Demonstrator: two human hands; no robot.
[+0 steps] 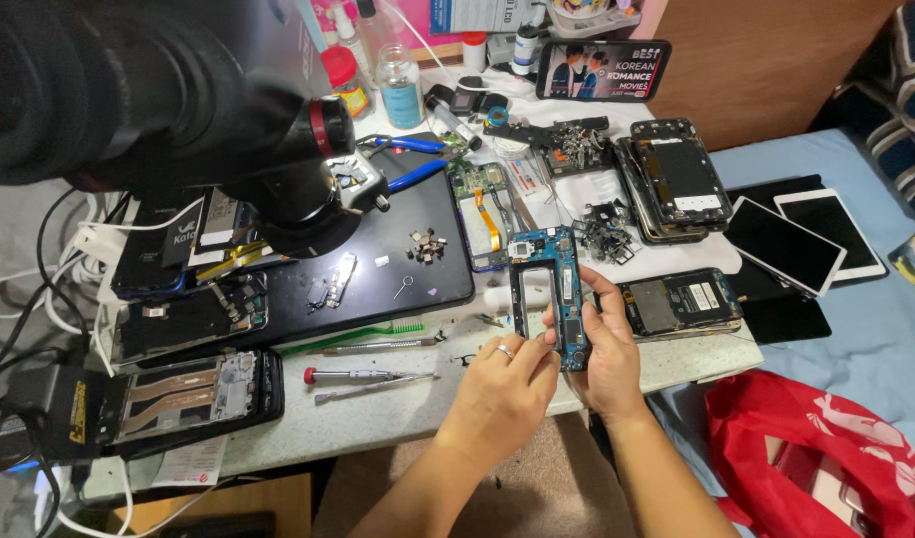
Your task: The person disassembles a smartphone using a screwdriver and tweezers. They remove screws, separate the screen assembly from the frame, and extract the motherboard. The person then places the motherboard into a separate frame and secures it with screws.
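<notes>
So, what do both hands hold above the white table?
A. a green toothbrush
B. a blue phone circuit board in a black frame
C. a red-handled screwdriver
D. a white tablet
B: both hands grip the blue phone circuit board in its black frame; the other items lie untouched.

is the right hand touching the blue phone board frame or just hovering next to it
Touching. The head view shows the right hand with its fingers wrapped round the lower edge of the blue phone board frame; the left hand pinches it too.

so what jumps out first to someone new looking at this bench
Both hands, left hand and right hand, grip a blue phone circuit board at centre. A big black microscope looms upper left, and a red bag sits lower right beside opened phones.
</notes>
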